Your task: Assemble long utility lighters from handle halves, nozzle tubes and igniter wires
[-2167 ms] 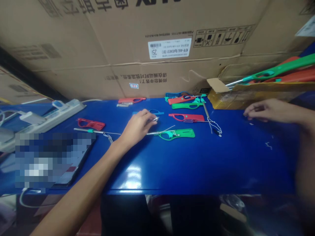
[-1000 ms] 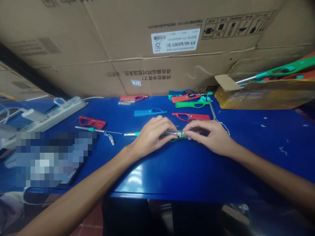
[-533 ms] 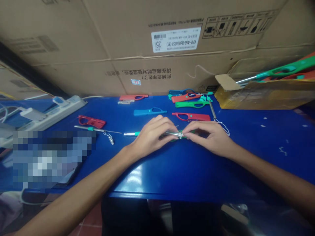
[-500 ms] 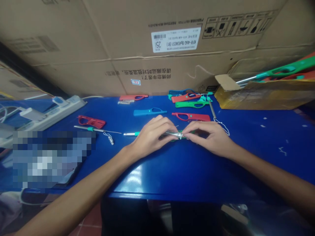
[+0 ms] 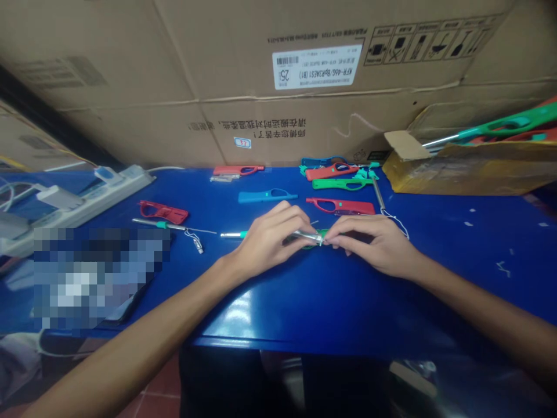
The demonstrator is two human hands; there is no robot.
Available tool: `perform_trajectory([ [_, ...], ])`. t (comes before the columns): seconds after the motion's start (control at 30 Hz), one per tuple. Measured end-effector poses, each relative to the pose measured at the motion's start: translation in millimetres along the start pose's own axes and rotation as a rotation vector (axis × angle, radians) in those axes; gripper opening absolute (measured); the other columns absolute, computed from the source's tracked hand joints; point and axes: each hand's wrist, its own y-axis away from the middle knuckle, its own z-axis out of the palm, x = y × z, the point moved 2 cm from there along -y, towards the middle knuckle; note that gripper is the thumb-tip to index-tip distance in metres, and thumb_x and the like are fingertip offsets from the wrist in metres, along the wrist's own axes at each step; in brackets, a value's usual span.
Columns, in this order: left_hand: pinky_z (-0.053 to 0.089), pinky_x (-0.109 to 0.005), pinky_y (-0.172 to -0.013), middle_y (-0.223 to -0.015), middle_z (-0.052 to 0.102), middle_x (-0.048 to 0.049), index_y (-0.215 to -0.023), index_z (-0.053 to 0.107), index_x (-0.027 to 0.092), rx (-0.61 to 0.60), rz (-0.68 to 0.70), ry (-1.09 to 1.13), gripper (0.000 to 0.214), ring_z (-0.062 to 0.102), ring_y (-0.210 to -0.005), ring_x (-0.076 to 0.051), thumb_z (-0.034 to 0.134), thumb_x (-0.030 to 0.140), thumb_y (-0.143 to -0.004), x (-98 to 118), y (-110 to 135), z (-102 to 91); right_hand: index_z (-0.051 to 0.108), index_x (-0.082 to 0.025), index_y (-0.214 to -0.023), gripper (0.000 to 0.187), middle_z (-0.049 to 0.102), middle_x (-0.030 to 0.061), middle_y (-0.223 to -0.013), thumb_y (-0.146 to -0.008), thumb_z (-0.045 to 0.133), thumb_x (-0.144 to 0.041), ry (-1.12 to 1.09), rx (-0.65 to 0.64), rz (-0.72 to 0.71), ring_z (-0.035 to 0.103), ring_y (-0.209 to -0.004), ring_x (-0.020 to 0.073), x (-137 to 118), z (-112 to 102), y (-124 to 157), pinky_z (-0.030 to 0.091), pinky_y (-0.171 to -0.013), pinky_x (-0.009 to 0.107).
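Note:
My left hand point(image 5: 275, 237) is closed around a clear, silvery lighter fuel tank point(image 5: 307, 235), its white-tipped end pointing right. At that end, the fingertips of my right hand point(image 5: 378, 247) are pinched together; whether they grip the tip or something small is hidden. Behind the fingers a green lighter casing point(image 5: 324, 232) shows in part. A metal lighter tube with a teal collar point(image 5: 231, 235) sticks out left of my left hand. Farther back lie a blue lighter half-shell point(image 5: 266, 195) and a red lighter half-shell point(image 5: 342, 206).
Left, a red half-shell point(image 5: 163, 212) lies near a wired metal tube point(image 5: 148, 223), a power strip point(image 5: 87, 203) and a pixelated flat object point(image 5: 102, 278). More casings, including a green one point(image 5: 339, 183), lie before a big carton point(image 5: 174, 69). A small cardboard box point(image 5: 470, 168) holds lighters at right.
Both hands keep nearly the same pose at the fuel tank; the right fingertips have shifted slightly at its end. The whole view has moved a little.

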Motion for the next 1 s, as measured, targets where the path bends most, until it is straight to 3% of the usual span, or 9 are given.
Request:
perform_trajectory([
  [0.23, 0.048, -0.033, -0.082, -0.097, 0.070, -0.0048, -0.102, 0.071, 0.020, 0.032, -0.015, -0.011, 0.013, 0.059, -0.090, -0.017, 0.067, 0.031, -0.097, -1.1, 2.8, 3.0, 0.077, -0.023, -0.094, 0.012, 0.076, -0.0004, -0.084, -0.095, 0.065, -0.024, -0.035, -0.012, -0.002, 0.068, -0.066, 0.0123, -0.9, 1.6, 0.2, 0.056, -0.065, 0.026],
  [1.0, 0.044, -0.031, -0.075, -0.082, 0.067, -0.0021, -0.095, 0.073, 0.018, 0.141, -0.036, 0.056, 0.016, 0.054, -0.080, -0.016, 0.076, 0.033, -0.090, 1.3, 1.4, 7.5, 0.077, -0.020, -0.086, 0.013, 0.077, 0.0033, -0.082, -0.086, 0.074, -0.032, -0.341, -0.038, 0.295, 0.069, -0.068, 0.0147, 2.8, 6.0, 1.3, 0.060, -0.067, 0.030],
])
